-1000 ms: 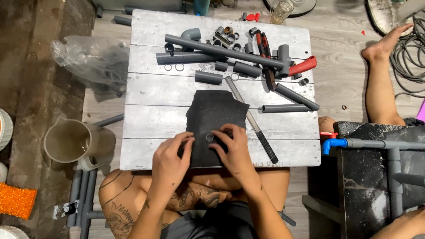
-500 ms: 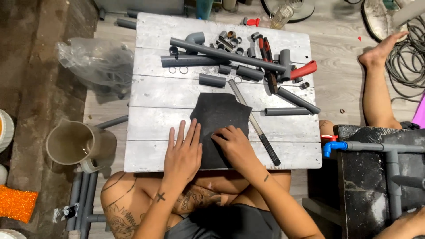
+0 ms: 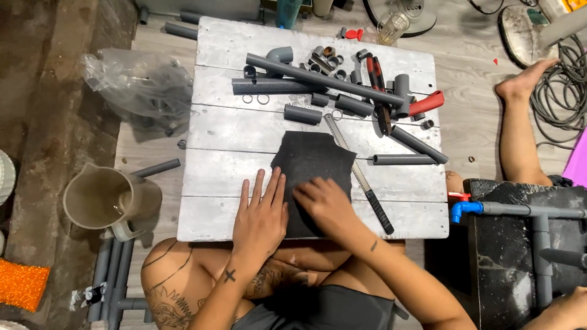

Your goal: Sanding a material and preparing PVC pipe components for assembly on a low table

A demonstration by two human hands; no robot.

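Black abrasive sheet (image 3: 312, 168) lies on the near half of the whitewashed plank table (image 3: 220, 134), pinned flat: left hand (image 3: 260, 217) is fully open, palm down on its near-left edge, right hand (image 3: 324, 205) loosely curled, fingertips pressing mid-sheet; whether anything small sits under them I cannot tell. Step reads as holding or rubbing on the sheet; next move needs steady downward pressure, with grey pipe offcuts (image 3: 302, 113) and hacksaw blade (image 3: 358, 174) just beyond.

Black sheet (image 3: 315, 165), grey pipes (image 3: 324, 78), whitewashed table (image 3: 244, 137)
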